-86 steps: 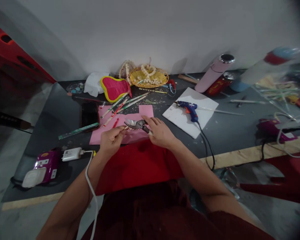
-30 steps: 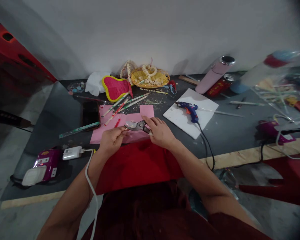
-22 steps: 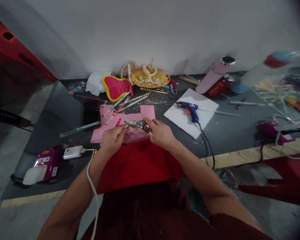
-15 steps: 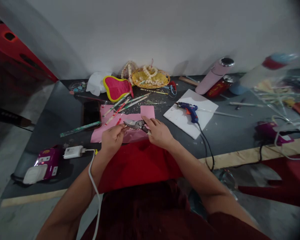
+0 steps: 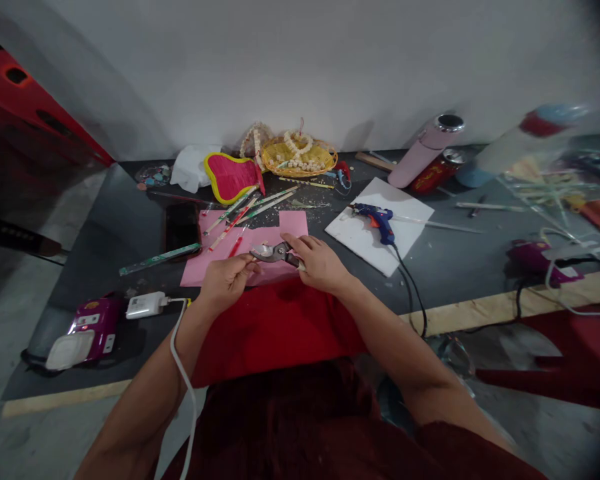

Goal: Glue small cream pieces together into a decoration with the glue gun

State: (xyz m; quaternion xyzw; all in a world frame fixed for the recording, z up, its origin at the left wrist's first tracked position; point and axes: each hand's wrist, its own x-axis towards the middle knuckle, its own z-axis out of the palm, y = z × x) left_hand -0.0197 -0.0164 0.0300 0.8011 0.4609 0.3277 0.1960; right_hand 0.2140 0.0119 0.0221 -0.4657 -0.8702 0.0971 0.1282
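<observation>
My right hand (image 5: 323, 265) is wrapped round the handles of a pair of pruning shears (image 5: 275, 252), whose blades point left over the pink paper (image 5: 267, 237). At the blade tips, the fingertips of my left hand (image 5: 225, 280) are pinched together on something small that I cannot make out. Several patterned chopsticks (image 5: 253, 208) and a red stick (image 5: 236, 245) lie on the paper and just behind it. Red cloth (image 5: 280, 333) hangs below my hands.
A blue glue gun (image 5: 380, 220) rests on a white board (image 5: 337, 230) at right. Behind are a yellow basket (image 5: 325, 160) of beads, a pink flask (image 5: 425, 150) and a red can (image 5: 437, 172). A phone (image 5: 181, 227), charger (image 5: 145, 305) and purple power socket (image 5: 97, 323) stand left.
The shears and both hands have barely shifted. My left fingers sit slightly lower beside the blade tips, and the view has tilted a little.
</observation>
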